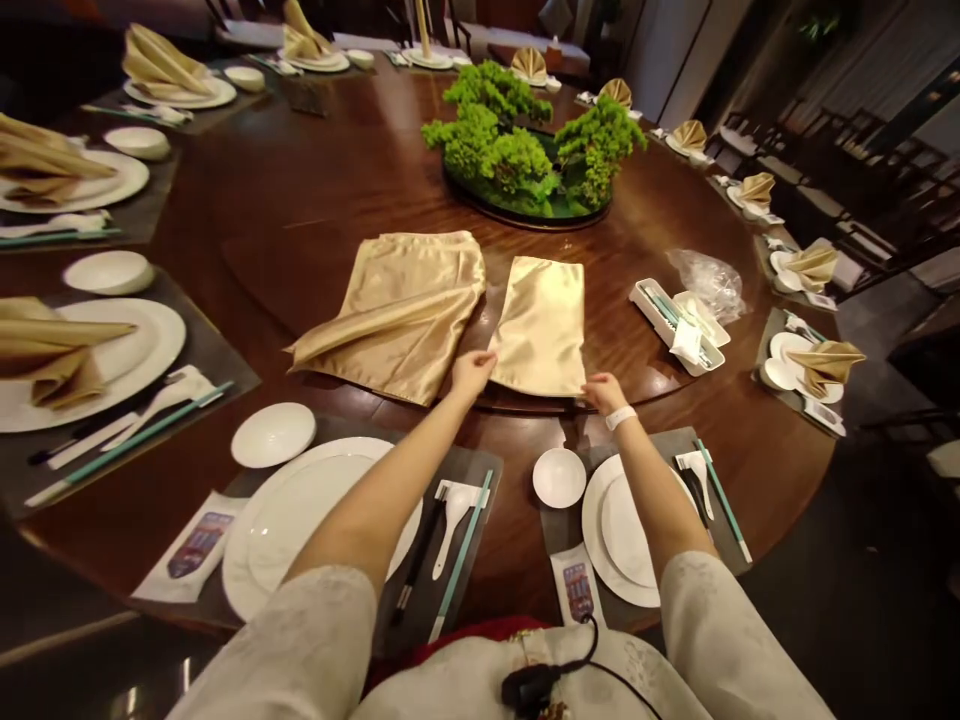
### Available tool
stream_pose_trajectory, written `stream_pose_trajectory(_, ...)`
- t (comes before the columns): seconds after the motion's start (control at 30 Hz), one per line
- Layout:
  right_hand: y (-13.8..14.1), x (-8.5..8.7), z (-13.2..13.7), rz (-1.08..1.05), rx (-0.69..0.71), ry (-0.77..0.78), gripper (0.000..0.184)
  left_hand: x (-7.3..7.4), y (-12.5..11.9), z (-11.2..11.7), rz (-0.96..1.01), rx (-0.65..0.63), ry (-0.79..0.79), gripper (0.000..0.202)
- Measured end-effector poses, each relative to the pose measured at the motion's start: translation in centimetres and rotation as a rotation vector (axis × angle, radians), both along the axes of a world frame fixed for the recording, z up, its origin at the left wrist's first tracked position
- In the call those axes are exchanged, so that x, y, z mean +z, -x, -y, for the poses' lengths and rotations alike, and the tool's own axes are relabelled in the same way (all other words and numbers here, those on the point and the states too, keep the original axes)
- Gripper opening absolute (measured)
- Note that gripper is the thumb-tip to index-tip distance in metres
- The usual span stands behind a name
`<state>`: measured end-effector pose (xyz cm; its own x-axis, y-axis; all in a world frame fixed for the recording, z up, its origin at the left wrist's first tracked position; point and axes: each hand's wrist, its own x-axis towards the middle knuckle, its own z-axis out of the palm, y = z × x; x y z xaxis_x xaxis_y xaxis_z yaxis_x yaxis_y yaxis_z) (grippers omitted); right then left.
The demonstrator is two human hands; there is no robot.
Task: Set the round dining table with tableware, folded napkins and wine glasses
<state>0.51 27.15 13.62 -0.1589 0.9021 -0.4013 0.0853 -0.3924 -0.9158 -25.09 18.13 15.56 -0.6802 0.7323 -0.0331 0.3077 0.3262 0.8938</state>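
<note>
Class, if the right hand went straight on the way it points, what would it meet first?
The right hand would probably meet the smaller cloth, whose near corner it touches; depth is unclear.

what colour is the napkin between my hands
Shiny gold: the napkin shows best in the head view.

Folded napkin (541,325): smooth cloth, satin sheen. Napkin pile (401,310): same shiny cloth, creased. Worktop (517,470): glossy wood. Stacked plates (315,510): smooth, glossy, ceramic-looking. Placemat (431,463): matt. Bag (709,280): clear, crinkled plastic.
</note>
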Motion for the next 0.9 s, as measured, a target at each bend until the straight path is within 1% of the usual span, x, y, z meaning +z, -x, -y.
stream_pose_trajectory(0.03,0.2,-1.5,0.4,0.001,0.031,0.047,0.047,-2.0,0.2,0.9,0.032,0.03,0.043,0.021)
stream_pose_trajectory(0.07,0.2,-2.8,0.6,0.001,0.062,0.087,0.048,-3.4,0.4,1.6,0.048,0.048,0.076,0.027)
stream_pose_trajectory(0.1,0.3,-3.7,0.6,0.002,0.09,0.121,0.049,-4.4,0.8,2.3,0.052,0.058,0.1,0.036)
stream_pose_trajectory(0.13,0.2,-4.4,0.4,0.007,0.115,0.147,0.05,-5.0,1.1,2.8,0.057,0.062,0.118,0.048)
stream_pose_trajectory(0.2,0.2,-5.3,-0.2,0.018,0.15,0.172,0.051,-5.3,2.0,3.3,0.108,0.035,0.164,0.079)
stream_pose_trajectory(0.27,0.0,-5.6,-1.0,0.017,0.171,0.158,0.054,-5.0,2.7,3.3,0.218,-0.068,0.211,0.105)
stream_pose_trajectory(0.3,-0.2,-5.6,-1.4,0.005,0.176,0.146,0.056,-4.7,3.0,3.1,0.273,-0.136,0.22,0.113)
stream_pose_trajectory(0.33,-0.4,-5.6,-1.7,-0.007,0.186,0.117,0.058,-4.3,3.2,2.8,0.31,-0.201,0.21,0.117)
stream_pose_trajectory(0.37,-0.7,-5.5,-1.9,-0.005,0.2,0.055,0.06,-4.0,3.3,2.4,0.32,-0.253,0.182,0.117)
stream_pose_trajectory(0.4,-0.9,-5.5,-2.0,0.018,0.222,-0.046,0.062,-3.7,3.3,2.1,0.301,-0.29,0.14,0.114)
stream_pose_trajectory(0.43,-1.2,-5.4,-2.1,0.064,0.248,-0.182,0.063,-3.4,3.3,1.6,0.254,-0.312,0.094,0.109)
stream_pose_trajectory(0.5,-1.5,-5.5,-2.2,0.212,0.298,-0.495,0.06,-2.9,3.1,0.8,0.084,-0.332,0.018,0.092)
stream_pose_trajectory(0.53,-1.5,-5.6,-2.1,0.3,0.322,-0.626,0.054,-2.7,3.0,0.5,-0.035,-0.339,0.004,0.083)
stream_pose_trajectory(0.57,-1.4,-5.8,-2.0,0.385,0.346,-0.71,0.047,-2.6,2.9,0.3,-0.165,-0.348,0.009,0.073)
stream_pose_trajectory(0.6,-1.4,-6.0,-1.8,0.466,0.375,-0.761,0.039,-2.5,2.9,0.3,-0.294,-0.36,0.033,0.065)
stream_pose_trajectory(0.67,-1.3,-6.6,-1.4,0.609,0.441,-0.81,0.024,-2.6,2.8,0.6,-0.499,-0.392,0.113,0.054)
stream_pose_trajectory(0.73,-1.5,-7.3,-0.9,0.67,0.516,-0.856,0.02,-2.9,2.8,1.4,-0.611,-0.422,0.189,0.046)
stream_pose_trajectory(0.77,-1.8,-7.6,-0.7,0.654,0.563,-0.885,0.02,-3.1,2.8,2.0,-0.642,-0.434,0.213,0.042)
stream_pose_trajectory(0.83,-2.6,-8.1,-0.4,0.547,0.68,-0.913,0.019,-3.6,3.0,3.3,-0.676,-0.473,0.222,0.031)
stream_pose_trajectory(0.9,-3.4,-8.4,-0.4,0.416,0.753,-0.851,0.02,-4.1,3.1,4.3,-0.659,-0.545,0.191,0.022)
